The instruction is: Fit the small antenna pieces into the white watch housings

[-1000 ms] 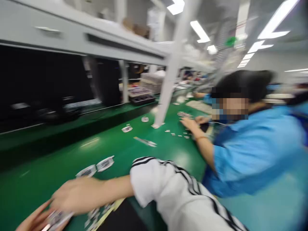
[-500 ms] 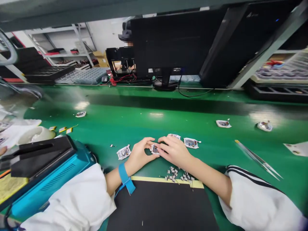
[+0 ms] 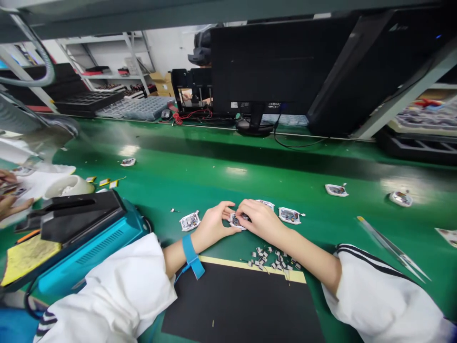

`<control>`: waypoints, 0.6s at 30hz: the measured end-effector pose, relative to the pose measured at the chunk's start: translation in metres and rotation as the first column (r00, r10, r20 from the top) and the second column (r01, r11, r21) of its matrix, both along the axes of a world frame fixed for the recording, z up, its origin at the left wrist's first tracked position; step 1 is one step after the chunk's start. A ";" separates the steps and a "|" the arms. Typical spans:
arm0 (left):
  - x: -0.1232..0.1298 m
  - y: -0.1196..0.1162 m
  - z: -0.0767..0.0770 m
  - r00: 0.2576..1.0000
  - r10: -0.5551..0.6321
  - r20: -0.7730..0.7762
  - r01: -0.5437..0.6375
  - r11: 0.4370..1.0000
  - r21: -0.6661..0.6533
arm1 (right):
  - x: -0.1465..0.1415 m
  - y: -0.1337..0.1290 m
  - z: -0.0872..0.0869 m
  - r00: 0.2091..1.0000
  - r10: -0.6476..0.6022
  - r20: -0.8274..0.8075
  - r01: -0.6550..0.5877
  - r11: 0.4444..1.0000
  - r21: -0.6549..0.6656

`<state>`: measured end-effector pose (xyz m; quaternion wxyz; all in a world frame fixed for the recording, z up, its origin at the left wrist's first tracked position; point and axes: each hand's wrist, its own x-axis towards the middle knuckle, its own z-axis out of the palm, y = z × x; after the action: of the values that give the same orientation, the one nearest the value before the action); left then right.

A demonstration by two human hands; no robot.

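My left hand [image 3: 215, 222] pinches the left edge of a small white housing with a circuit board inside [image 3: 234, 221], low over the green bench. My right hand [image 3: 262, 220] is on the same housing from the right, its bent fingers over the board and partly hiding it. A blue strap [image 3: 193, 257] is round my left wrist. One similar housing [image 3: 190, 221] lies left of my left hand, another [image 3: 290, 216] right of my right hand, and a third [image 3: 266, 204] just behind it. Below my right hand several small grey parts with leads [image 3: 260, 257] are scattered.
Tweezers [image 3: 392, 247] and two more housings [image 3: 336, 190] lie to the right. A black sheet [image 3: 243, 305] is in front. At left stand a blue device [image 3: 96, 252], a tape roll [image 3: 69, 187] and another person's hands [image 3: 10, 205]. A monitor [image 3: 278, 66] stands behind.
The view has shifted, so most things appear further right. My right fingers have moved from the housing's right edge to over its board. More of the other person's hands shows at left.
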<state>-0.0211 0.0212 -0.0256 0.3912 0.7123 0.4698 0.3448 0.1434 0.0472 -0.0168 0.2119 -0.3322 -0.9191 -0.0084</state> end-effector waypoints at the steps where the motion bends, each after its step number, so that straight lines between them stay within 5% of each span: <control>1: 0.000 0.000 0.000 1.000 -0.001 -0.002 0.001 1.000 0.003 | -0.001 0.000 0.002 1.000 0.012 0.019 -0.012 1.000 0.008; 11: 0.000 0.001 0.000 0.998 0.005 -0.060 -0.002 0.998 0.062 | -0.010 0.007 0.009 0.950 0.160 0.267 -0.179 0.983 0.049; 18: -0.001 -0.003 0.006 0.982 -0.013 -0.191 0.038 0.991 0.128 | 0.016 0.013 0.027 0.961 0.163 0.224 -0.152 0.986 -0.064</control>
<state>-0.0225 0.0184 -0.0201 0.3016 0.7720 0.4720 0.3005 0.1592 0.0601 0.0100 0.0970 -0.2596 -0.9608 -0.0087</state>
